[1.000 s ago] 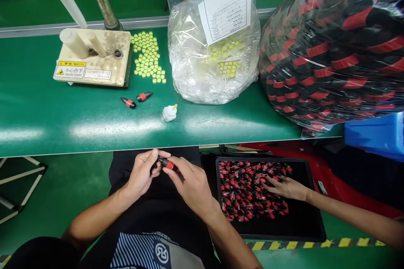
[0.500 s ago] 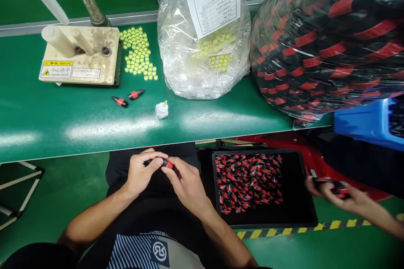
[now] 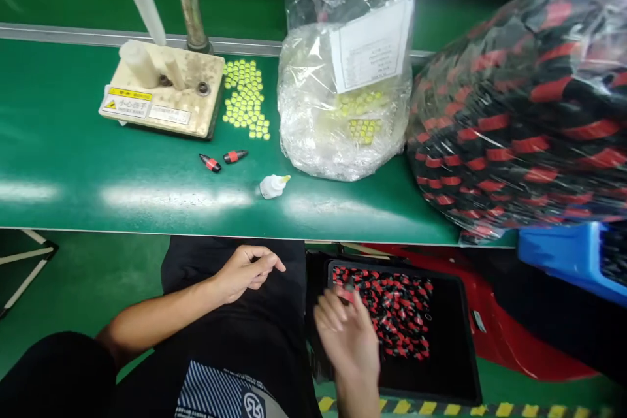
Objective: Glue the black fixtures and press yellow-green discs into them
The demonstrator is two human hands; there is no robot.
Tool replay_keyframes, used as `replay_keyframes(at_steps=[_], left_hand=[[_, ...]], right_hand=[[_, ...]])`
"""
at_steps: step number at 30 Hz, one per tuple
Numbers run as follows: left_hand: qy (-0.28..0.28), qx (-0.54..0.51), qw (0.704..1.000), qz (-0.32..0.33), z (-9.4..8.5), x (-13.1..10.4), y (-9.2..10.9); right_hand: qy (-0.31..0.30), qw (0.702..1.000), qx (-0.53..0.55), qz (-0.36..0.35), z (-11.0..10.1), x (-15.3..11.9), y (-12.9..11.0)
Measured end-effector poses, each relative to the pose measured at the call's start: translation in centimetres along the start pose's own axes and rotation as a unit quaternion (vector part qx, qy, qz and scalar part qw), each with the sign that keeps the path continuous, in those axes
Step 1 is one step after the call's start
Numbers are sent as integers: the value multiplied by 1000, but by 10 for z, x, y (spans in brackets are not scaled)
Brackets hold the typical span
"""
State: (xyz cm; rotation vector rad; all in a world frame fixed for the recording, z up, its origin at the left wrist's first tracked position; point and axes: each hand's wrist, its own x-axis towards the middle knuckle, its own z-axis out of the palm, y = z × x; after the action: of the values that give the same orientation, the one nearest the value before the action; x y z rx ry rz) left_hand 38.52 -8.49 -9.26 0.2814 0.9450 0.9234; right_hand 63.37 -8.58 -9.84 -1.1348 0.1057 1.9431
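The step in hand looks like carrying a single piece; the right hand (image 3: 349, 333), blurred, is nearly closed, seemingly with a black-and-red piece (image 3: 344, 294) at its fingertips, over the near edge of the tray (image 3: 448, 339), and a move from there calls for clearing that rim. The left hand (image 3: 247, 274) is half curled above the lap, nothing visible in it, though its palm is hidden; ahead of both hands is the green bench (image 3: 73, 163) with a white bottle (image 3: 272, 187); below, beyond the left forearm, is green floor (image 3: 108, 268).
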Motion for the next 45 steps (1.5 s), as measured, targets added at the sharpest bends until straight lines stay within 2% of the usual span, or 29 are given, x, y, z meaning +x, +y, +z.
replay_keyframes(at_steps=[2, 4, 6, 7, 9, 10, 11, 12, 14, 15, 16, 18, 20, 21, 23, 25, 26, 27, 28, 31, 32, 33, 35, 37, 41, 45], left_hand=[[19, -58, 998, -27, -3, 1, -10], [24, -101, 993, -48, -7, -1, -17], [27, -120, 991, -61, -11, -5, -21], [30, -118, 990, -67, -14, -6, -22], [32, -100, 992, -75, -18, -9, -23], [31, -89, 993, -78, -20, -9, -23], [29, -78, 993, -79, -21, -10, -23], [26, -70, 994, -78, -22, -10, -23], [27, -58, 996, -70, -23, -12, -23], [32, -53, 996, -64, -23, -14, -23], [41, -48, 996, -55, -23, -17, -23], [57, -48, 997, -36, -23, -24, -22], [65, -68, 995, -19, -24, -34, -22], [67, -84, 994, -12, -25, -39, -22], [75, -112, 991, 2, -29, -48, -23], [88, -127, 988, 15, -33, -54, -26], [92, -134, 986, 21, -36, -56, -26], [94, -141, 985, 25, -37, -57, -26], [90, -150, 984, 29, -38, -59, -25], [72, -173, 981, 48, -38, -61, -13], [68, -177, 980, 58, -37, -61, -7], [67, -178, 979, 69, -36, -61, -2], [65, -167, 980, 88, -31, -58, 9], [65, -145, 982, 98, -26, -53, 16], [93, -112, 983, 111, -15, -45, 21], [142, -104, 975, 137, -11, -42, 20]], right_hand=[[130, 989, 17, -63, -41, 4, -24], [238, 967, -11, -91, -72, 10, -40], [263, 956, -75, -101, -82, 17, -42], [246, 955, -116, -115, -76, 21, -37], [181, 942, -210, -190, -44, 27, -18], [140, 920, -268, -251, -18, 29, -4], [96, 877, -337, -330, 11, 32, 11], [33, 819, -428, -381, 44, 34, 26], [-179, 682, -583, -403, 110, 41, 54], [-252, 615, -625, -410, 142, 46, 65], [-284, 559, -656, -420, 171, 52, 75], [-258, 472, -726, -428, 221, 67, 88], [-198, 406, -798, -399, 255, 80, 94], [-173, 379, -826, -379, 265, 85, 95], [-152, 341, -855, -361, 272, 88, 95], [-172, 333, -843, -385, 263, 83, 91], [-197, 348, -823, -404, 253, 77, 88], [-230, 378, -793, -419, 240, 70, 83], [-267, 421, -757, -421, 226, 62, 78], [-344, 558, -662, -363, 182, 33, 59], [-347, 586, -646, -345, 169, 23, 53], [-342, 602, -640, -335, 158, 15, 48], [-324, 610, -642, -334, 140, 4, 43], [-310, 603, -646, -350, 130, -1, 42], [-275, 557, -662, -420, 122, 4, 46], [-259, 513, -685, -448, 122, 6, 47]])
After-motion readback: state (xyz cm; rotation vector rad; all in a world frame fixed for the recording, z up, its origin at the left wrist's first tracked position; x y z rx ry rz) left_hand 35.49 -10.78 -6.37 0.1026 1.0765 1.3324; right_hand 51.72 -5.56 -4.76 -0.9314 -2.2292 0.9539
